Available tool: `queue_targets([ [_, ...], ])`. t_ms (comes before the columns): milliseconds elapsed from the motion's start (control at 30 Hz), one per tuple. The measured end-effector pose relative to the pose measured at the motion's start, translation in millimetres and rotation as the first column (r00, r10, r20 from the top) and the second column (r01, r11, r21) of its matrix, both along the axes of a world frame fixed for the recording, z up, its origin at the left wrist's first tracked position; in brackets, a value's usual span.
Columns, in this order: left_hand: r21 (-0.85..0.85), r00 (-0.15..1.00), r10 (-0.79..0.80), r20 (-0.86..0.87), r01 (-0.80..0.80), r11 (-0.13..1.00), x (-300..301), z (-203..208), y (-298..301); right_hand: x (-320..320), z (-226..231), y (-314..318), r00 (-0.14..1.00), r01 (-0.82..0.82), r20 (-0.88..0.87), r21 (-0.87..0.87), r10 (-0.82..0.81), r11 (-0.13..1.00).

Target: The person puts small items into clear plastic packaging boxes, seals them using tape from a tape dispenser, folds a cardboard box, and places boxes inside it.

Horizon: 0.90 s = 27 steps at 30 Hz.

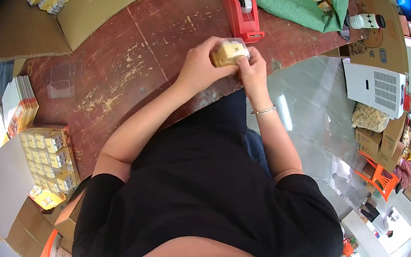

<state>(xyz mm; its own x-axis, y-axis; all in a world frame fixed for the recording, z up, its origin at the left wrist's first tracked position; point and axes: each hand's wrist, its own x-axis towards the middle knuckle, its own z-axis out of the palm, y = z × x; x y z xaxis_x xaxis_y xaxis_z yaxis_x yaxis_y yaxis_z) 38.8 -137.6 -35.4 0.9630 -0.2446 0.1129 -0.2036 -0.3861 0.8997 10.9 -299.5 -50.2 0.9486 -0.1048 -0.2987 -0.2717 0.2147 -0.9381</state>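
Observation:
Both hands are raised in front of my chest at the table's near edge, closed around a small pale-yellow block (231,52). It looks like a little boxy toy with a dark mark on one face, in what seems to be clear plastic packaging. My left hand (199,67) wraps its left side, fingers curled behind. My right hand (255,76), with a bracelet on the wrist, grips the right side, its thumb pressed on the near face. Just beyond them stands a red tape dispenser (240,15) with a roll in it.
A cardboard box (107,4) with many small yellow pieces stands at the far left. Clear plastic shells (61,81), flat cartons (24,105) and a filled display box (68,148) line the left. A green woven sack (281,2) lies at the back; people are far right.

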Motion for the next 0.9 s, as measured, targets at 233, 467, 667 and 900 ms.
queue_targets([
  [233,-0.305,0.953,-0.298,-0.046,0.271,0.913,17,-5,-2,25,19,-31,0.959,0.175,0.255,-0.194,-0.123,0.965],
  [467,-0.094,0.934,-0.313,0.174,0.332,0.939,34,-35,-17,45,23,-42,0.867,0.344,0.491,-0.709,0.082,0.615],
  [667,-0.044,0.925,-0.301,0.230,0.319,0.947,37,-26,-15,24,3,-40,0.965,0.236,0.231,-0.564,-0.123,0.792],
  [900,-0.620,0.943,-0.062,-0.326,-0.163,0.767,26,-8,25,2,27,-13,0.981,-0.034,0.175,-0.278,0.085,0.960],
])
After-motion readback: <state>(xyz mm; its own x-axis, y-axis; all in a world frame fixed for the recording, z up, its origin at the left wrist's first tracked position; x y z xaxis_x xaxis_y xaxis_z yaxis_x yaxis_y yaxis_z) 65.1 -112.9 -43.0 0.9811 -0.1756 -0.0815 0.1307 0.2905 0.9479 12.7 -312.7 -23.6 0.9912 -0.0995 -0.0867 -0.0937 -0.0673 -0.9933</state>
